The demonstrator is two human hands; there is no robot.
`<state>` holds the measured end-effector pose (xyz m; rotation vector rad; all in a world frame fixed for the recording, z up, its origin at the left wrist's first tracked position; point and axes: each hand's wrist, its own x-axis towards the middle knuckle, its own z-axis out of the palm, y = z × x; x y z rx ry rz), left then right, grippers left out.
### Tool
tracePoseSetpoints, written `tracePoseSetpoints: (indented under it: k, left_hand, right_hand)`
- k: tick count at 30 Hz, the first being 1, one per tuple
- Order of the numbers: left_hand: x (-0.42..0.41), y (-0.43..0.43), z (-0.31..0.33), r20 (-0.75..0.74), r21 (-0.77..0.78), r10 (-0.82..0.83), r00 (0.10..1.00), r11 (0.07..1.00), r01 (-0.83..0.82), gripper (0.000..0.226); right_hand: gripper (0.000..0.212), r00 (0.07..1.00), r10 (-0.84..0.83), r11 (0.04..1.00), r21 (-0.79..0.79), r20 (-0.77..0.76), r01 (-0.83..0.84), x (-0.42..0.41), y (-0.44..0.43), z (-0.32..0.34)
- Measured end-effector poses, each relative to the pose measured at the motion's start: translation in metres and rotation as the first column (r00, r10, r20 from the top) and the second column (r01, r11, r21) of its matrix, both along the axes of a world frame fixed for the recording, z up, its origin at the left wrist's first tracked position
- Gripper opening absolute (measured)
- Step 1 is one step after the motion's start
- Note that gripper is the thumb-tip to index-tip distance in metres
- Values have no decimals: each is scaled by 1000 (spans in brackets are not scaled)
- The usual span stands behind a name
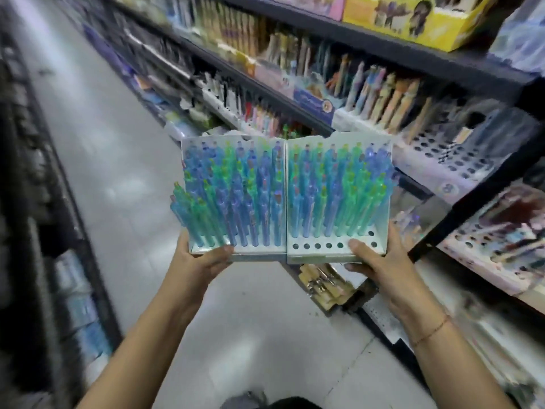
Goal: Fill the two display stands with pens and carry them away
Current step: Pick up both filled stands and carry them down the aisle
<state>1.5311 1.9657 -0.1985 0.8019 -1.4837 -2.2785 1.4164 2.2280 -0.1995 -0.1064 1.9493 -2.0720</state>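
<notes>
Two white display stands sit side by side in the air above the aisle floor. The left stand is packed with several blue and green pens. The right stand holds several pens too, and its front row of holes stands bare. My left hand grips the left stand's front corner, thumb on top. My right hand grips the right stand's front edge, thumb over the holes.
Dark shelving with pen displays and boxes runs along the right, close to the right stand. A perforated white tray lies on a shelf there. Another shelf unit lines the left. Grey floor stretches ahead between them.
</notes>
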Motion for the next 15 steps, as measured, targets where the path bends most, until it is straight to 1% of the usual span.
tracePoseSetpoints:
  k: [4, 8, 10, 12, 15]
  left_hand:
    - [18, -55, -19, 33, 11, 54, 998, 998, -55, 62]
    - [21, -102, -34, 69, 37, 144, 987, 989, -146, 55]
    - [16, -125, -41, 72, 34, 183, 981, 982, -185, 51]
    - [7, -150, -48, 70, 33, 219, 973, 975, -221, 51]
    - [-12, -194, -57, 63, 41, 283, 957, 957, -286, 55]
  right_hand:
    - [47, 993, 99, 995, 2, 64, -99, -8, -70, -19]
    - [41, 976, 189, 981, 32, 109, -193, -26, -131, -34]
    - [42, 967, 229, 971, 43, 115, -235, -41, -163, -40]
    - [43, 957, 262, 962, 39, 127, -269, -59, -195, -45]
    - [41, 938, 330, 941, 43, 102, -336, -92, -250, -49]
